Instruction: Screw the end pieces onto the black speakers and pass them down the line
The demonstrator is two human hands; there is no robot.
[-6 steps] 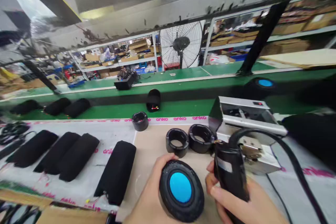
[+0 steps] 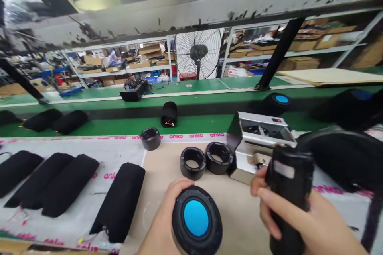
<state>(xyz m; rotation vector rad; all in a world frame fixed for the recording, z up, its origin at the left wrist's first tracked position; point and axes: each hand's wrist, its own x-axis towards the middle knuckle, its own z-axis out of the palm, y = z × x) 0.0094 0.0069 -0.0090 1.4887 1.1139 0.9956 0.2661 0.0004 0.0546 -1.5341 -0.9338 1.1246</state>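
Blue fills the middle of a thick-rimmed, round black piece (image 2: 196, 218), and the fingers of the person's left hand (image 2: 166, 219) are clamped on its left side; one digit bends over the rim near the top, while the rest are hidden from me. That hand slants up from the near edge, keeping the piece over a smooth tan board (image 2: 163, 167), though I can't tell whether its underside touches. Well apart on the other side, the right hand (image 2: 317, 221) is wrapped tightly about a bulky black handheld tool (image 2: 289, 179) with a pale label, thumb laid aslant across the body, fingers curled round with tips showing at the left. The tool stands close to upright, and the forearm comes in from the lower right corner. Past the hands, two short, thick black rings (image 2: 193, 173) sit side by side, just beside a silver metal box-shaped machine (image 2: 243, 167) with a small red light. Off to the left, long black fabric-covered cylinders (image 2: 119, 199) lie slanted on a white sheet with pink lettering (image 2: 112, 153). Farther out runs a green work surface (image 2: 203, 121), and beyond it a big round caged fan (image 2: 199, 52) faces us.
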